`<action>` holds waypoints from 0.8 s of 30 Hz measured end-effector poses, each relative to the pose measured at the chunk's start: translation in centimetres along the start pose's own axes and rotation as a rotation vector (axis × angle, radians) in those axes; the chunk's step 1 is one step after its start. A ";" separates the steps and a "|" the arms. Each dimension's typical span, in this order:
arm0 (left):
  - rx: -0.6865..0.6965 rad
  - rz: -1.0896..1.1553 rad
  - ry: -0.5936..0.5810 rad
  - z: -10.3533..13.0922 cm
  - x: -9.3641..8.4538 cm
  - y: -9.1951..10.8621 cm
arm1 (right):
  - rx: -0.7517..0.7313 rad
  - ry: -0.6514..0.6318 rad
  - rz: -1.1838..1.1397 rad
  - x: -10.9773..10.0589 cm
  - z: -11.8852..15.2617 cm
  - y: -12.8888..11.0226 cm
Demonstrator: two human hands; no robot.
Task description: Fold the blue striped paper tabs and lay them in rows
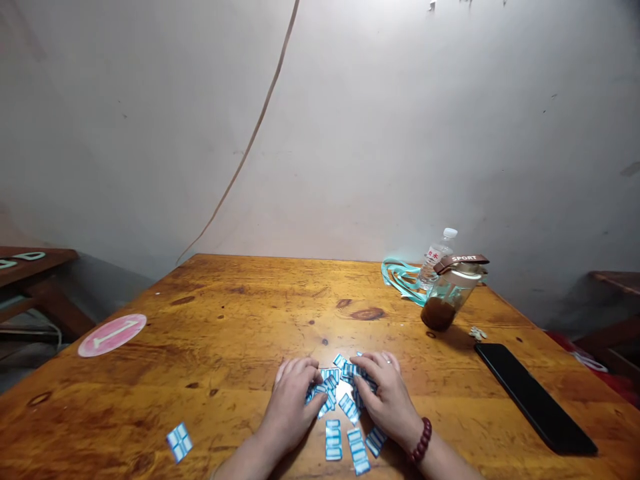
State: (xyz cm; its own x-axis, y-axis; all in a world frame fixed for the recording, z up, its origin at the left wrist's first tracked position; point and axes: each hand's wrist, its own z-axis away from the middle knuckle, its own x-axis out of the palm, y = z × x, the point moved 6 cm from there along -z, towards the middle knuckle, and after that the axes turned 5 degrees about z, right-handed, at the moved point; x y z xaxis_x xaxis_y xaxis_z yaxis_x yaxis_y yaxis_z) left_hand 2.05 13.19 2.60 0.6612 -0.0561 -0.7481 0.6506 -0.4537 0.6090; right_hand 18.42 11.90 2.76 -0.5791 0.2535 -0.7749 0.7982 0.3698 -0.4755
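Observation:
A loose pile of small flat blue-and-white pieces [333, 439], marked in rectangular sections, lies on the wooden table between my two hands. My left hand [295, 402] curves along the pile's left side, its thumb and fingers apart and touching some pieces. On the opposite side, my right hand [387, 399] cups over more pieces, fingers bent and spread; a ring and a dark red bead bracelet [424, 440] show on it. Some pieces are partly hidden under both hands. Farther left lies a single blue-and-white piece [179, 442], apart from the pile.
On the right are a black phone [535, 399], a tilted-looking glass jar [447, 300] with dark contents, a clear water bottle [435, 260], a turquoise strap [400, 275] and small pale bits [478, 333]. A pink oval sticker [113, 335] marks the wooden table [240, 320] at left.

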 end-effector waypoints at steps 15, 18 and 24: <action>0.026 0.170 -0.004 -0.5 -0.8 0.8 | -0.008 -0.052 -0.041 0.4 0.1 -0.3; 0.011 0.052 0.065 -0.6 -1.3 0.0 | 0.022 -0.039 0.021 0.5 0.1 0.2; 0.095 0.005 -0.053 0.0 -0.2 0.9 | 0.027 -0.085 0.047 0.6 0.2 -0.1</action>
State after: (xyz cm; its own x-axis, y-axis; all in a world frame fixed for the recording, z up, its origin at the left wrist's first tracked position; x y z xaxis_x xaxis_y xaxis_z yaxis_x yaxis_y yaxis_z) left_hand 2.55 12.82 3.32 0.6418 -0.1042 -0.7598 0.6077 -0.5351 0.5868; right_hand 17.98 11.85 2.28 -0.5255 0.1928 -0.8287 0.8291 0.3348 -0.4478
